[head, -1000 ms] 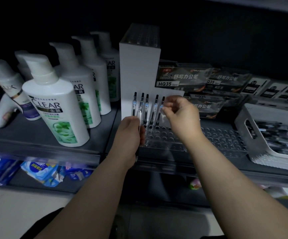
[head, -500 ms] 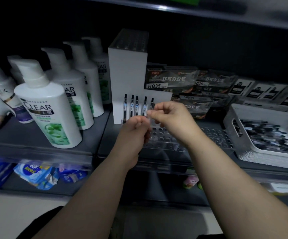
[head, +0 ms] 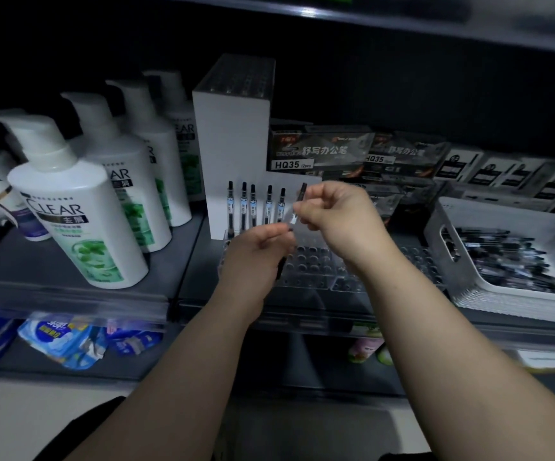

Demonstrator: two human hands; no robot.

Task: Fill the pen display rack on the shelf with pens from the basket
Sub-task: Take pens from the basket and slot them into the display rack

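Several black-capped pens (head: 253, 207) stand upright in the back row of the clear pen rack (head: 316, 271) on the shelf, against a white box. My right hand (head: 339, 221) pinches one more pen (head: 302, 194), tilted, just right of the standing row and above the rack's holes. My left hand (head: 256, 257) is curled in front of the rack's left part, with the dark end of a pen (head: 281, 269) sticking out below its fingers. The white basket (head: 502, 212) with many pens (head: 505, 257) sits at the right on the same shelf.
Large white shampoo bottles (head: 73, 207) crowd the shelf to the left. A tall white box (head: 232, 144) stands behind the rack. Boxed pen packs (head: 319, 151) are stacked behind and to the right. Blue packets (head: 60, 337) lie on the shelf below.
My right hand left the last standing pen in the rack, came to my left hand, and now holds another pen raised beside the row. The view shifted a little.
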